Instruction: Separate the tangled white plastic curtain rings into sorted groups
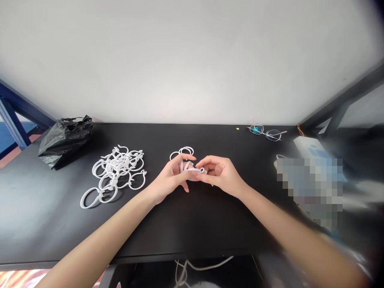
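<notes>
My left hand [174,176] and my right hand [220,172] meet over the middle of the black table [168,232]. Between them is a white plastic ring [192,170] with a small round end, pinched by the fingers of both hands. Just behind the left fingers lie a few more white rings [186,149], partly hidden by that hand. To the left of my hands sits a tangled pile of several white plastic rings [120,166], each with a knobbed clasp. Fingers cover part of the held ring, so its exact shape is unclear.
A crumpled black plastic bag [66,140] lies at the back left. Wire-framed glasses [265,133] rest near the wall at the back right. A white and blue box-like item [312,148] and a blurred-out object [312,188] are at the right. White cables [207,267] hang below the front edge.
</notes>
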Demonstrator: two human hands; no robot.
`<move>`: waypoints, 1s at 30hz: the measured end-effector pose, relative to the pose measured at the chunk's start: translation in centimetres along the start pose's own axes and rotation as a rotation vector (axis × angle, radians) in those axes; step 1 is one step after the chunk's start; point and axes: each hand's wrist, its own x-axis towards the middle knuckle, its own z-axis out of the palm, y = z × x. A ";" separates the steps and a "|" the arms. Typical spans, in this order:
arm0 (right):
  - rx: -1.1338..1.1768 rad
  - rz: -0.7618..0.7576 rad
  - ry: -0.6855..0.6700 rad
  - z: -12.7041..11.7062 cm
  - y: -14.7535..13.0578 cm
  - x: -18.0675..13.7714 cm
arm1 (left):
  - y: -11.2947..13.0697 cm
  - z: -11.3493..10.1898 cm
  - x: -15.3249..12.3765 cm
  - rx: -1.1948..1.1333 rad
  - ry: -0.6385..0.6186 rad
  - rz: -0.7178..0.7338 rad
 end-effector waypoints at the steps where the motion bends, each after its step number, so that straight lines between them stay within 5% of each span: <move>1: -0.014 -0.010 0.029 0.0 0.1 0.1 | 0.1 -0.2 0.0 -0.033 0.013 -0.023; 6: -0.384 -0.189 0.237 -0.3 0.9 2.0 | 1.4 -1.6 0.3 -0.388 0.194 -0.038; 11: -0.927 -0.333 0.034 -0.4 0.9 5.1 | 1.9 -2.5 0.4 -0.387 0.328 0.085; 17: -1.110 -0.260 -0.075 0.0 0.0 6.0 | 1.5 -2.9 0.8 -0.128 0.377 0.077; 20: -1.018 -0.209 -0.032 -0.1 0.0 5.1 | 1.5 -3.0 0.9 -0.130 0.404 0.076; 24: -0.622 -0.131 0.020 -0.3 -0.4 3.8 | 1.5 -3.0 0.8 -0.153 0.400 0.119; 27: -0.426 -0.119 -0.097 -0.3 -1.7 3.4 | 1.6 -2.7 0.7 -0.144 0.412 0.116; 30: -0.221 0.046 -0.307 -0.2 -2.8 3.7 | 1.7 -2.6 0.5 -0.100 0.388 0.123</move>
